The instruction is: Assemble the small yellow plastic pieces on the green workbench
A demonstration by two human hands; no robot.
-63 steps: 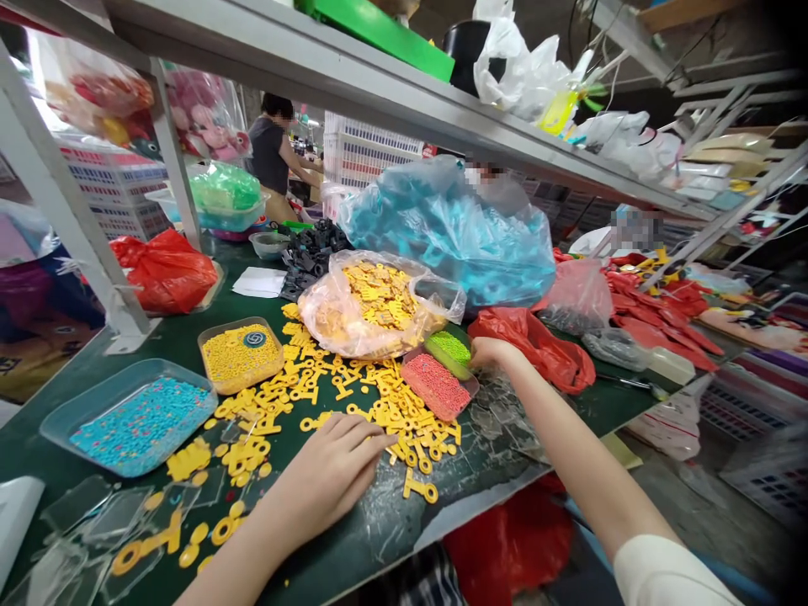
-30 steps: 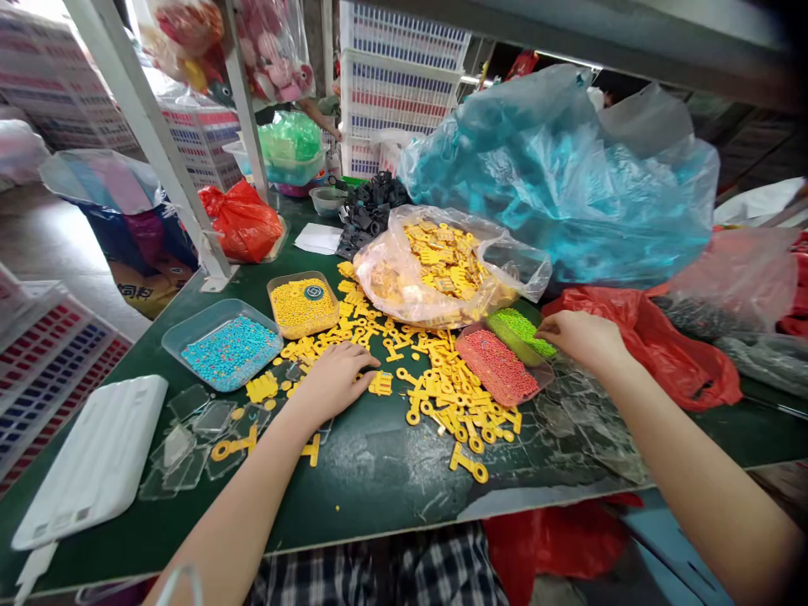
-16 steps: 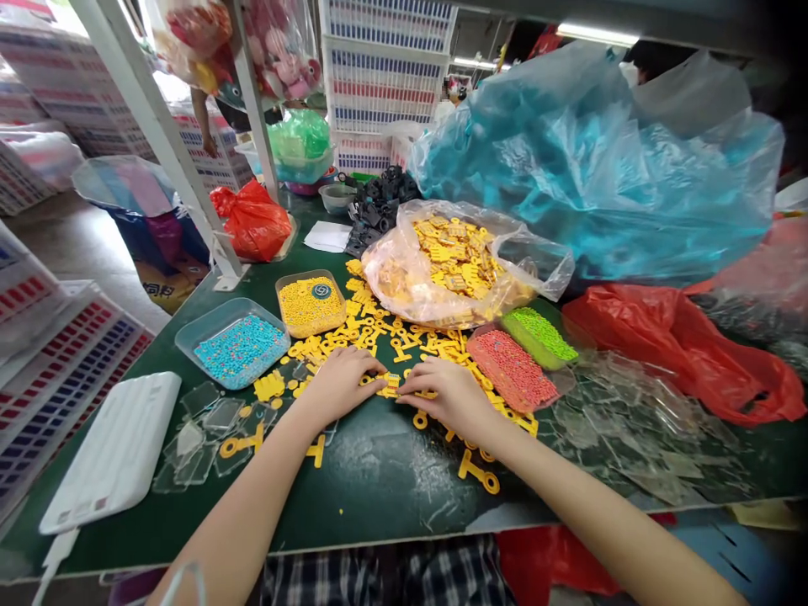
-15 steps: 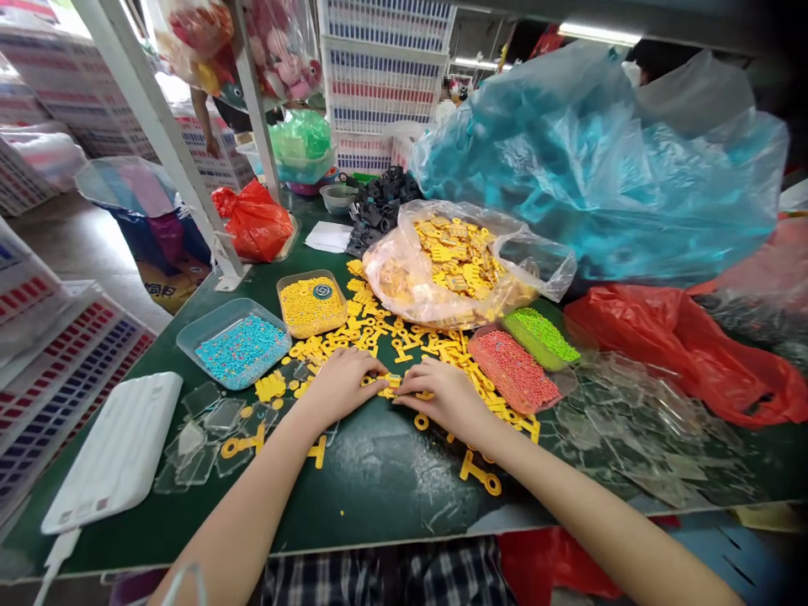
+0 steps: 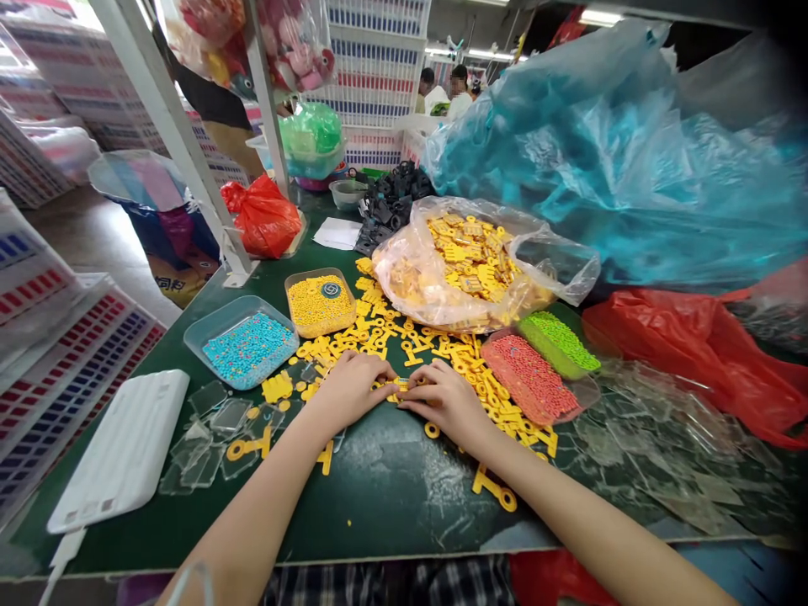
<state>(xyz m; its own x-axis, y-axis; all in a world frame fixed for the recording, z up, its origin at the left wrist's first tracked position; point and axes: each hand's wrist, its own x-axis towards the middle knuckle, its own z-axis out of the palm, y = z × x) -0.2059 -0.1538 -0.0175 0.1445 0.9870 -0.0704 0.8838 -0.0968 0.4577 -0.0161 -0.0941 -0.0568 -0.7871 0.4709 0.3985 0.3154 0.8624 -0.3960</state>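
My left hand (image 5: 361, 383) and my right hand (image 5: 442, 400) meet at the middle of the green table, fingers closed around a small yellow plastic piece (image 5: 401, 385) between them. The fingertips hide most of it. Around and behind my hands lie many loose yellow plastic pieces (image 5: 413, 345), some with a ring at one end. Left of my left hand stand a tray of blue beads (image 5: 247, 347) and a tray of yellow beads (image 5: 316, 307). On the right side are a tray of red beads (image 5: 530, 374) and a tray of green beads (image 5: 559, 341).
A clear bag of yellow pieces (image 5: 476, 261) sits behind. Clear plastic plates (image 5: 650, 446) lie at right, others (image 5: 202, 446) at left, near a white power bank (image 5: 119, 450). Black parts (image 5: 397, 198), a red bag (image 5: 268, 219) and a big blue bag (image 5: 599, 168) stand farther back. People are in the distance.
The camera view has shifted slightly, so the table things sit a little farther right. Both hands stay together on the yellow piece, with small finger movement. A person behind the post has moved.
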